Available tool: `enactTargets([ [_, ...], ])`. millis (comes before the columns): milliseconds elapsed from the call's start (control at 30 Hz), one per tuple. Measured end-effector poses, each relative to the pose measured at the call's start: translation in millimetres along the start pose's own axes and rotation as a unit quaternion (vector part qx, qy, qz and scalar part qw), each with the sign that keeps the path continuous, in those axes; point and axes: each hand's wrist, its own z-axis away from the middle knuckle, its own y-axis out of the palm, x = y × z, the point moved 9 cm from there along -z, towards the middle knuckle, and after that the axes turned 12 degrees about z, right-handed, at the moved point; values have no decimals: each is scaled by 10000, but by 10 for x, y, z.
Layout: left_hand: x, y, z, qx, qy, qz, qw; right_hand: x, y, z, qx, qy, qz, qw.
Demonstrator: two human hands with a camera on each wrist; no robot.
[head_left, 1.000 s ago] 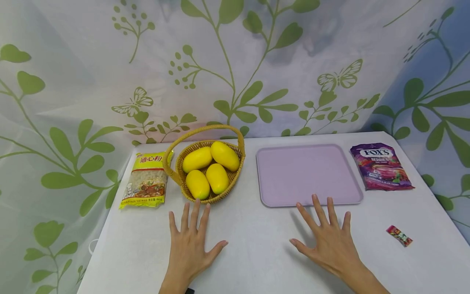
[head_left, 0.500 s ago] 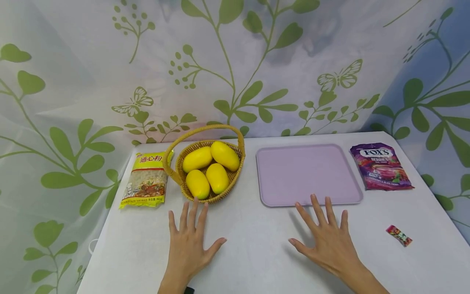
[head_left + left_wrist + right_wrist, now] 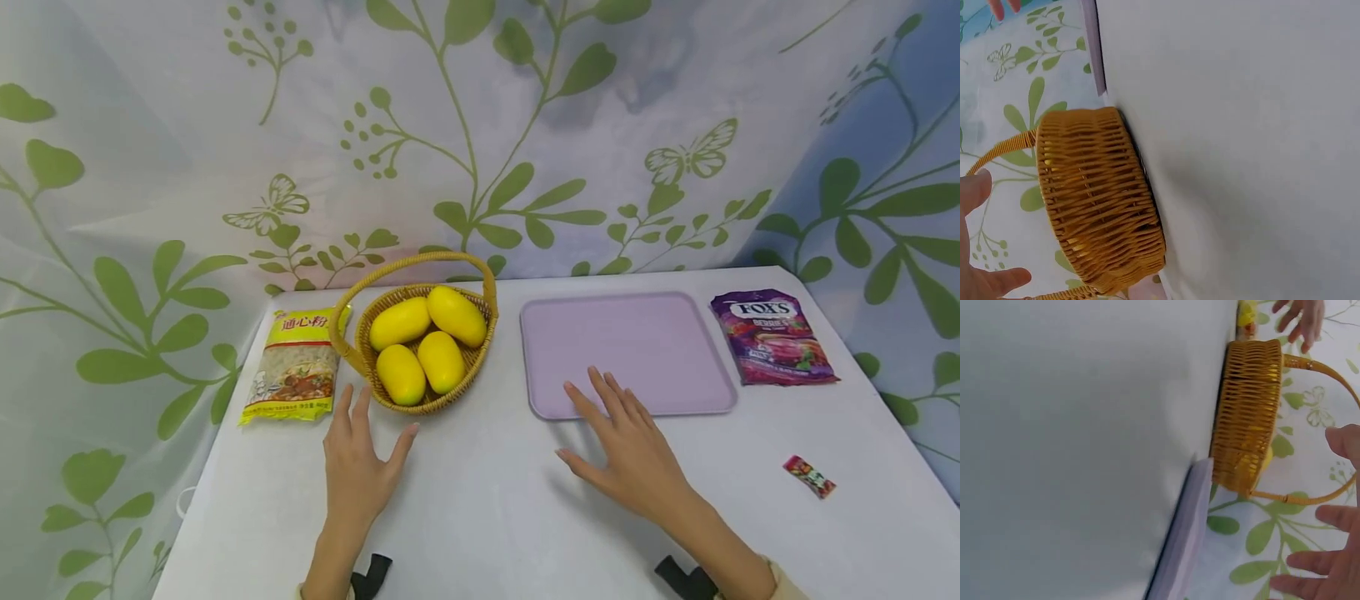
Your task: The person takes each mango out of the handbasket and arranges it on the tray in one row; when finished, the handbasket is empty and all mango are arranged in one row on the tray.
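My left hand (image 3: 356, 467) hovers with fingers extended and thumb apart, just in front of the wicker basket (image 3: 471, 382) and holding nothing. Inside the basket lie several yellow mangoes (image 3: 401, 375), under an arched handle. The left wrist view shows the woven basket side (image 3: 1100, 194) close by, with thumb and finger overlapping its handle. My right hand (image 3: 633, 454) is spread and bare, its fingertips overlapping the front edge of the lilac tray (image 3: 622, 342). In the right wrist view that hand (image 3: 1341, 556) appears along the right edge, beyond the tray rim (image 3: 1188, 531).
A yellow bag of macaroni (image 3: 296, 367) lies left of the basket. Right of the tray is a purple Fox's candy bag (image 3: 776, 337), with a small wrapped candy (image 3: 810, 477) nearer the front. A leaf-patterned curtain (image 3: 555, 150) hangs behind the white table (image 3: 495, 517).
Both hands have turned and shifted left; their fingers are less widely spread than before. The left hand has moved to the basket's front left. Basket, tray and bags stay in place.
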Motion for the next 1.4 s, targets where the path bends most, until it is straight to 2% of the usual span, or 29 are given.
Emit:
enactTargets([
  [133,123,72,-94,36,-318,329,9989,190,-9,-242,-226,-434,-450,9978],
  [233,200,152,-137,140,-531,519,9971,312,24,-414,-269,-605,-743,9950],
  [433,412,273,-146,303,-945,973,9903,503,165,-754,-71,-772,-1096,9909],
  [600,525,348,-148,500,-1054,1466,9823,638,255,-1004,1,-963,-1279,9871],
  [733,574,357,-148,388,-1018,1659,9801,722,306,-1172,-25,-1116,-1306,9851],
  [900,577,376,-151,152,-929,1837,9785,797,377,-1342,40,-1269,-1384,9822],
  [1067,547,428,-138,42,-1051,2072,9726,874,476,-1460,299,-1371,-1640,9764],
  [1233,548,431,-115,-167,-1139,2269,9671,920,591,-1537,577,-1343,-1423,9790],
  [1400,365,378,-151,-319,-1067,2565,9601,946,671,-1589,673,-1404,-1158,9810],
])
